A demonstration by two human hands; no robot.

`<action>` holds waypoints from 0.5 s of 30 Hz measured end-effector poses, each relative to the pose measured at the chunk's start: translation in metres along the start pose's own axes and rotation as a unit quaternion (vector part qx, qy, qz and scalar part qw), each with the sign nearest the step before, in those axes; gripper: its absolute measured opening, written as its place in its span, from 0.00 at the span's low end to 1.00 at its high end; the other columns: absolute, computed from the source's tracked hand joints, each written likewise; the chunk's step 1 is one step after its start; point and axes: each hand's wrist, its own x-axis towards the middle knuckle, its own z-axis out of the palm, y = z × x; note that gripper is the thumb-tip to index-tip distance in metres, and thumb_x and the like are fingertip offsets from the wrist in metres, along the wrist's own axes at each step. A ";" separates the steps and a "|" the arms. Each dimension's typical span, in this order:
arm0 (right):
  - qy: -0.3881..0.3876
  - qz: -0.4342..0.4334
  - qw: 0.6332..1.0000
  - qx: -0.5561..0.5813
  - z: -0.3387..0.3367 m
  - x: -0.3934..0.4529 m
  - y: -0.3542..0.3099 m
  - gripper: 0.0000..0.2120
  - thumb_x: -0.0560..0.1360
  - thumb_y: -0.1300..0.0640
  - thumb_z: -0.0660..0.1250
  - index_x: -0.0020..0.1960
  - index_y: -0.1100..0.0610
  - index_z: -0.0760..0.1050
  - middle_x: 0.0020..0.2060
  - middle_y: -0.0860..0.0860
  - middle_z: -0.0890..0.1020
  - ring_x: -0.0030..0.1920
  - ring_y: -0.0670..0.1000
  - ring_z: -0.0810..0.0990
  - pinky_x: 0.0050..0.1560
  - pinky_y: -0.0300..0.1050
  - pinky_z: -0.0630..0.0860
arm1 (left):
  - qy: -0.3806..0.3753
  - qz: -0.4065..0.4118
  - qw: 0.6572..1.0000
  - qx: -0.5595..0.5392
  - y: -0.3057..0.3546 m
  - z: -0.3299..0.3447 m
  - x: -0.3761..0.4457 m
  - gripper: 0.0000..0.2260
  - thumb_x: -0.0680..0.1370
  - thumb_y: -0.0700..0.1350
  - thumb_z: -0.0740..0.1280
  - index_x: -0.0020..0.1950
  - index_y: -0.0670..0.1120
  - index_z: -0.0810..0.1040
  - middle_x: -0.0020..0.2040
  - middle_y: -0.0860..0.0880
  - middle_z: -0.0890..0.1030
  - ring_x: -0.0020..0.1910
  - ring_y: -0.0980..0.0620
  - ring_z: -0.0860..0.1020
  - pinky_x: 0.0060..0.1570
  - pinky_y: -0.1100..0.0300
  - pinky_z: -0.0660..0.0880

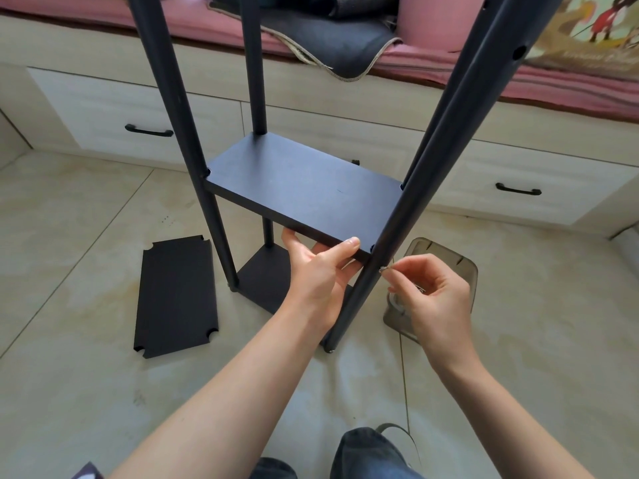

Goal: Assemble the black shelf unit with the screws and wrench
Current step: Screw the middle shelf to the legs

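The black shelf unit stands on the tiled floor with round black posts. Its middle shelf board [304, 188] sits between the posts, above a bottom board [262, 274]. My left hand [321, 271] grips the middle board's near edge, thumb on top, fingers underneath. My right hand [432, 292] pinches a small silver screw [383, 270] against the near right post [390, 236], just below the board's corner. No wrench is visible.
A loose black shelf board [176, 295] with notched corners lies flat on the floor at the left. A translucent grey container [463, 267] sits behind my right hand. White drawers with black handles [148, 131] and a pink mattress run along the back. My knees are at the bottom edge.
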 end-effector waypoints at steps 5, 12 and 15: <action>0.011 -0.025 0.999 -0.024 -0.002 0.005 0.000 0.09 0.71 0.58 0.77 0.44 0.49 0.78 0.38 0.45 0.82 0.40 0.47 0.81 0.44 0.44 0.79 | 0.003 -0.001 1.000 0.006 0.000 0.000 0.000 0.36 0.75 0.29 0.70 0.72 0.57 0.60 0.59 0.41 0.77 0.56 0.40 0.83 0.48 0.50 0.82; 0.011 0.054 0.998 -0.023 -0.005 0.013 0.008 0.22 0.66 0.50 0.80 0.55 0.44 0.73 0.46 0.43 0.81 0.45 0.42 0.81 0.43 0.37 0.79 | 0.003 0.003 1.000 0.019 0.000 0.000 0.000 0.37 0.74 0.29 0.70 0.74 0.56 0.60 0.61 0.40 0.77 0.59 0.39 0.81 0.57 0.42 0.80; -0.040 0.131 0.990 0.044 -0.008 0.020 0.011 0.32 0.64 0.51 0.81 0.63 0.42 0.69 0.54 0.45 0.80 0.48 0.40 0.83 0.43 0.38 0.81 | 0.002 0.000 1.000 0.020 0.002 0.000 0.000 0.36 0.75 0.28 0.69 0.74 0.55 0.60 0.61 0.39 0.77 0.60 0.37 0.81 0.58 0.39 0.79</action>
